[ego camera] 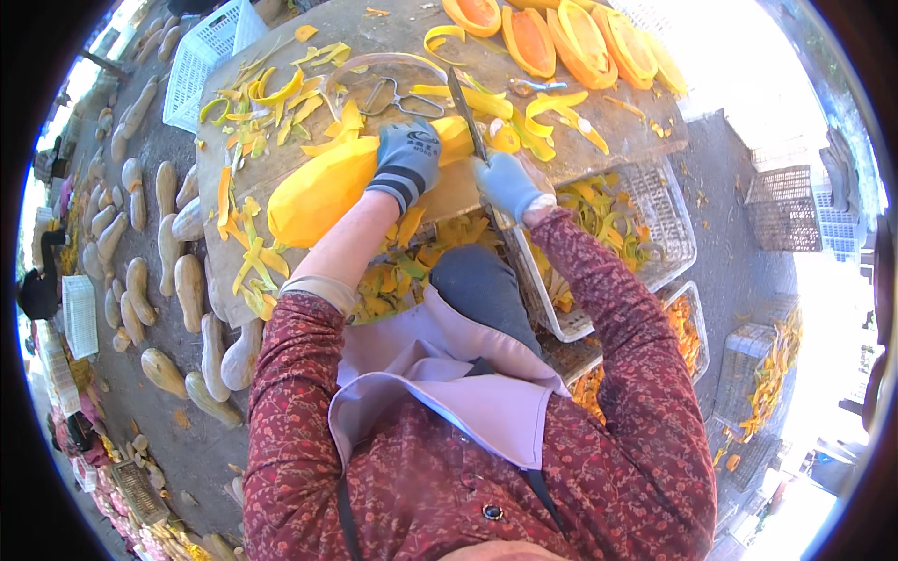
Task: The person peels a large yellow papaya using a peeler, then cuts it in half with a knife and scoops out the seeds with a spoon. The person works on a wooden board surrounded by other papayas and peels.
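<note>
A long peeled squash (324, 191) lies across the worktable (449, 195) in front of me. My left hand (410, 156), in a grey-blue work glove, grips it around its narrower part. In my right hand (508, 184), also gloved, is the handle of a large knife (464, 105). Its blade points away from me, beside the squash's right end; whether it touches the flesh I cannot tell. Close to the blade lies a small cut end piece (504, 137). Behind the squash rest a wire-handled tool (403, 99) and a peeler with a blue-white handle (539, 85).
Halved, hollowed squash (579, 45) stand at the table's far right. Peel strips (280, 98) litter the table. A plastic crate of peelings (656, 210) sits below its right edge. Unpeeled squash (189, 291) cover the ground at left, near a white crate (210, 63).
</note>
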Available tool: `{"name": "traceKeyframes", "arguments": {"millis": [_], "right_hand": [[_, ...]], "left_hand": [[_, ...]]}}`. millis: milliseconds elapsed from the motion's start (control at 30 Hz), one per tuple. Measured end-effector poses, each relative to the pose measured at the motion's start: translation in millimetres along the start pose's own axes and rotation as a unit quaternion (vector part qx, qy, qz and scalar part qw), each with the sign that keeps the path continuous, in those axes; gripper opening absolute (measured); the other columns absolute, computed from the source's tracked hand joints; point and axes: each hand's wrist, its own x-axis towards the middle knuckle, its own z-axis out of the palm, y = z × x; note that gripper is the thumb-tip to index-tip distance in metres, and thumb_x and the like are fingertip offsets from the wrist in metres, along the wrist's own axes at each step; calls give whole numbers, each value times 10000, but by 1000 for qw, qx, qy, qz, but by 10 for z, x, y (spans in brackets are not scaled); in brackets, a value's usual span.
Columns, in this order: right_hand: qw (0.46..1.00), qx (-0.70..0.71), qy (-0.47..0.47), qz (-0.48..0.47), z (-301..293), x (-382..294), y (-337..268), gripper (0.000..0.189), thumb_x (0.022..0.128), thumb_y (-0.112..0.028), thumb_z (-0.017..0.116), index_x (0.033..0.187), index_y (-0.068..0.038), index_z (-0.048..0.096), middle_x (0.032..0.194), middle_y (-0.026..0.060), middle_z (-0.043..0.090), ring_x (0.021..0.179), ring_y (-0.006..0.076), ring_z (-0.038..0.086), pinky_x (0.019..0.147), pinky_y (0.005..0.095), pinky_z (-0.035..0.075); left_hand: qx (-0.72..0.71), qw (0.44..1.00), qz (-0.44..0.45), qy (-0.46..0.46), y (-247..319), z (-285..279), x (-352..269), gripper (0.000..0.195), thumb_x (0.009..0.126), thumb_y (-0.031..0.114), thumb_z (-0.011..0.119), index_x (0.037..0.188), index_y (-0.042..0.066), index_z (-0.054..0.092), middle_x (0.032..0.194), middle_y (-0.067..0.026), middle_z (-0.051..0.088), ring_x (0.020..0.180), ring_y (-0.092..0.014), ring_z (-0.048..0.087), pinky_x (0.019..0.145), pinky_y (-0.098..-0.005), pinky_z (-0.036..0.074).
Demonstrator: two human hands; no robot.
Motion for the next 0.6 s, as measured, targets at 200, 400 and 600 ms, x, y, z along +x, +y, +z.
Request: {"name": "traceKeyframes", "arguments": {"millis": [200,400,600], "right_hand": [[991,123,-33,31,-10,91,283,326,956,-258,514,1022,52,591,666,93,579,550,200,599,541,349,488],[960,-17,197,-200,23,-996,557,436,952,-257,556,1308,-6,561,845,238,669,747,364,676,664,417,533],[980,-146,92,-98,272,-1238,632,427,944,-282,577,1303,-51,594,867,217,677,746,379,674,649,454,541]], "left_hand": [[44,998,34,11,183,-52,-175,757,763,430,712,1324,-24,485,1122,-164,639,1048,-292,620,918,-447,432],[29,999,34,-15,116,-120,-203,785,760,429,723,1351,-23,476,1151,-175,650,1070,-309,627,899,-429,453],[-20,998,55,-2,57,-38,-97,537,778,327,697,1203,32,555,1084,-143,679,1033,-295,651,859,-407,439]]}}
